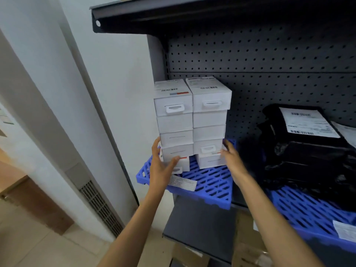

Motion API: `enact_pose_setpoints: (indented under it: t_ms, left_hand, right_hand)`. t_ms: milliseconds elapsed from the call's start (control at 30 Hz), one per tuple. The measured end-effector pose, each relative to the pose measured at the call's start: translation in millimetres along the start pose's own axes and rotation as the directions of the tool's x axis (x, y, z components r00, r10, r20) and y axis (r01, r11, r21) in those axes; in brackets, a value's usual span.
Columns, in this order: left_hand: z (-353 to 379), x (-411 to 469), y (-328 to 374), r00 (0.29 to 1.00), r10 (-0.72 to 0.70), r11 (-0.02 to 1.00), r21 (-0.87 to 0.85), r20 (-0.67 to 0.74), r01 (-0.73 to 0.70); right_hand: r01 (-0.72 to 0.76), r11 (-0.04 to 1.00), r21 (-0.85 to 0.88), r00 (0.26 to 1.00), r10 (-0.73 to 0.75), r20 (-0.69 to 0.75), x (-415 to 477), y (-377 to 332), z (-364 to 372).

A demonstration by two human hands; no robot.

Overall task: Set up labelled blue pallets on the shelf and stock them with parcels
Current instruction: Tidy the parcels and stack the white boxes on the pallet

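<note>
1. The stacked white boxes (190, 120) carry black barcodes, and the top left one has a red-and-blue stripe.
2. The left pallet (210, 182) and the right pallet (308, 211) are bright blue, patterned with a grid of slots.
3. The pegboard (269, 54) is dark grey, dotted with rows of holes.
4. The plastic parcel (308, 155) is glossy black. Its shipping label (308, 122) is white with black barcodes.
5. The wall (119, 83) is white.

White wall (119, 83) with slatted vent grille (101, 208), beige tiled floor (28, 247) below
</note>
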State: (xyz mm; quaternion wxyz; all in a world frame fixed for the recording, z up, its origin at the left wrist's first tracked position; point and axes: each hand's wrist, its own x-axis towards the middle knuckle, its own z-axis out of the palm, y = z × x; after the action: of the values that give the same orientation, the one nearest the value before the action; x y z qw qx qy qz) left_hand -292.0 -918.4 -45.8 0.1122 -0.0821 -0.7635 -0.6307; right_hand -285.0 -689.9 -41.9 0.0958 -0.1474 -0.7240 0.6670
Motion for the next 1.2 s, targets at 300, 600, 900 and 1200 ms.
enact_pose_setpoints:
  t_ms: [300, 600, 900, 1200]
  left_hand:
    - [-11.3, 10.2, -8.6, 0.994, 0.044, 0.998, -0.053, 0.099, -0.039]
    - [-21.2, 18.7, -12.8, 0.984, 0.088, 0.996, -0.004, 0.154, -0.089]
    - [-21.2, 37.3, -20.0, 0.963, 0.074, 0.993, -0.11, 0.259, -0.047]
    - [-16.7, 41.8, -22.1, 0.953, 0.055, 0.998, -0.051, 0.299, -0.042]
  right_hand:
    - [-0.001, 1.0, 0.029, 0.999, 0.002, -0.038, -17.4, 2.2, 13.4]
    - [0.027, 0.999, 0.021, 0.993, -0.024, -0.12, -47.3, -7.5, 34.7]
    - [-0.005, 1.0, 0.002, 0.978, 0.005, -0.209, -64.6, -8.9, 44.0]
    - [0.004, 1.0, 0.007, 0.96, -0.002, -0.28, -67.6, -5.8, 57.1]
